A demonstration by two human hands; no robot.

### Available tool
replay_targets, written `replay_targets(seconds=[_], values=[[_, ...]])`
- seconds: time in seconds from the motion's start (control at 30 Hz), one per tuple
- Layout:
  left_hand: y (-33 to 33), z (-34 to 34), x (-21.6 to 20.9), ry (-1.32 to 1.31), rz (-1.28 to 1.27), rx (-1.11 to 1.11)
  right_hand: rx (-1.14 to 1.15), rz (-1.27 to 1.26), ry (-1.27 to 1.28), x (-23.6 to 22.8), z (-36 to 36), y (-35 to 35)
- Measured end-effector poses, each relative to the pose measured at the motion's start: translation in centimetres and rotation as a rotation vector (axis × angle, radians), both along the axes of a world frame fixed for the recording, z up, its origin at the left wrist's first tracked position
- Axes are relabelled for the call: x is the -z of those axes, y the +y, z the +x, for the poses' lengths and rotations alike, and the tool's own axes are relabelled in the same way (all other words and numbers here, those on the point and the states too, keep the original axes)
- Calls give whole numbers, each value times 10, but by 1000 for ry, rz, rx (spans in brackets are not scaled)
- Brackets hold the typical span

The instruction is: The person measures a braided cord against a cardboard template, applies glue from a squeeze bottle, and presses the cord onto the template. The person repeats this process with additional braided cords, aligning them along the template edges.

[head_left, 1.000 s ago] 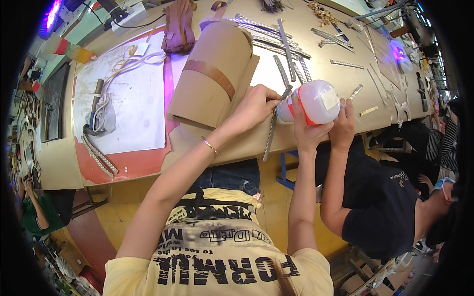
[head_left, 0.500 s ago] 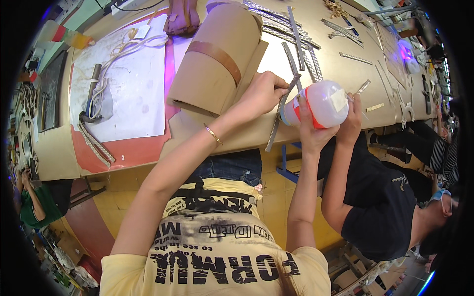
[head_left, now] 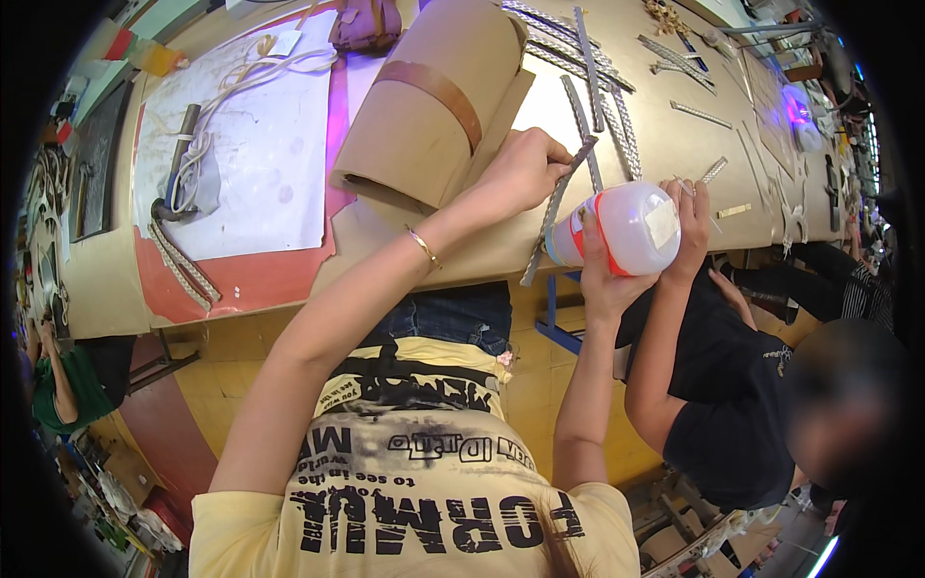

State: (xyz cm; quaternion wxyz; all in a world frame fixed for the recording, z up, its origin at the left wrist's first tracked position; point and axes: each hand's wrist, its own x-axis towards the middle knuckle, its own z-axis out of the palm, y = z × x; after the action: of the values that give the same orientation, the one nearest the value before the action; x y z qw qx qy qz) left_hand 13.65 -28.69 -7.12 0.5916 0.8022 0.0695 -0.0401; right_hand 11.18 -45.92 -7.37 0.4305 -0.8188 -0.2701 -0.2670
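Note:
A grey braided strip (head_left: 552, 217) slants over the table's near edge. Its upper end is pinched between the thumb and fingers of my left hand (head_left: 528, 169). My right hand (head_left: 614, 284) is wrapped round a translucent white bottle (head_left: 641, 229) with an orange-red band, tipped so its base points up and right. The bottle's other end lies close beside the strip; its mouth is hidden, so I cannot tell whether it touches the strip. Just right of the bottle is a co-worker's hand (head_left: 690, 226), partly behind it.
Left of my hands lies a brown cardboard roll (head_left: 424, 116) with a leather band. Several braided strips (head_left: 568, 48) are spread behind. A hammer (head_left: 178, 183) and cord rest on a white sheet (head_left: 275, 164) at left. A co-worker (head_left: 713, 414) sits close on my right.
The bottle in my right hand has come slightly toward me. My left hand still pinches the strip. The co-worker's head has shifted, and the whole view has moved a little.

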Motion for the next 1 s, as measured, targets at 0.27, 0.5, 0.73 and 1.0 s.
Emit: replay_targets(seconds=[0.27, 0.5, 0.73, 1.0], values=[[0, 0, 2, -51, 21, 4, -12, -4, -7, 9, -13, -6], [0, -1, 0, 2, -48, -27, -29, -13, 77, 9, -30, -11], [0, -1, 1, -29, 12, -4, -39, -167, 8, 26, -43, -23], [0, -1, 1, -32, 12, -11, 132, 344, 373, 12, -68, -28]])
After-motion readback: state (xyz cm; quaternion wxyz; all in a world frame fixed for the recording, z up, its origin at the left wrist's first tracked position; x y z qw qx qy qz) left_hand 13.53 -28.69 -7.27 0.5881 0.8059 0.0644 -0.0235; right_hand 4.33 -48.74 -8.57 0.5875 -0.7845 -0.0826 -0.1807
